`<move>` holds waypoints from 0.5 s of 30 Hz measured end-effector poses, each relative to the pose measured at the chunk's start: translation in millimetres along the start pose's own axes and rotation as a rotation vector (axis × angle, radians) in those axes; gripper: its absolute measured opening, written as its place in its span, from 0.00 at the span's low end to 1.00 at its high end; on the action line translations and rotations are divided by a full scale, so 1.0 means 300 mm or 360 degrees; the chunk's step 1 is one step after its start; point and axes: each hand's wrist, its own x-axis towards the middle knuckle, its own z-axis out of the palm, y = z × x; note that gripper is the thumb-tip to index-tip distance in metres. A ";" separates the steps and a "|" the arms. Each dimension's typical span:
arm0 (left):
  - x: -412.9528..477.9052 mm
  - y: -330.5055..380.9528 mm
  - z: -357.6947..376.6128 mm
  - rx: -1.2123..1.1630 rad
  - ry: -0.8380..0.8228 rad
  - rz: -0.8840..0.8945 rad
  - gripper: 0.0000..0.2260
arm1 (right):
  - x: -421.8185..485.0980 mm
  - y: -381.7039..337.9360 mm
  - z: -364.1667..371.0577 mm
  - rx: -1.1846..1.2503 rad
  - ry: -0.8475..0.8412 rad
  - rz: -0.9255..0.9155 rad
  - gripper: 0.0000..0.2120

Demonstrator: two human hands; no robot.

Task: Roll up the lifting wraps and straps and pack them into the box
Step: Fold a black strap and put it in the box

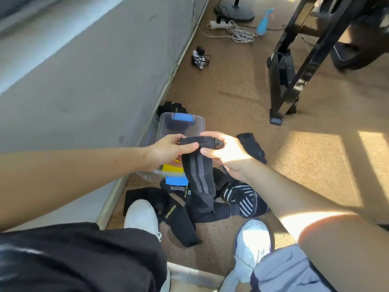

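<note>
Gripping wrap top: left hand, right hand

head cam | worn on head | faces forward-down | hands close

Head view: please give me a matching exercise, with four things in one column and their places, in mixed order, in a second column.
Things
1. striped wrap
2. clear box
3. blue spray bottle
4. pile of wraps

Places
A. far away, near the white cables
B. held by the left hand and the right hand
C. on the floor, by the white shoes
D. beside the wall, below the held wrap

Pairs: 1-B, 2-D, 3-A, 4-C
</note>
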 end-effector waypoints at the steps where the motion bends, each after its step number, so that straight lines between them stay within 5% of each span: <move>1: -0.007 -0.027 -0.002 -0.0009 -0.0007 0.0002 0.13 | 0.003 0.033 0.016 0.0009 -0.0009 0.0011 0.22; 15: -0.095 -0.284 -0.042 -0.0230 0.0326 0.0069 0.17 | 0.057 0.182 0.180 -0.0029 -0.0196 0.0281 0.14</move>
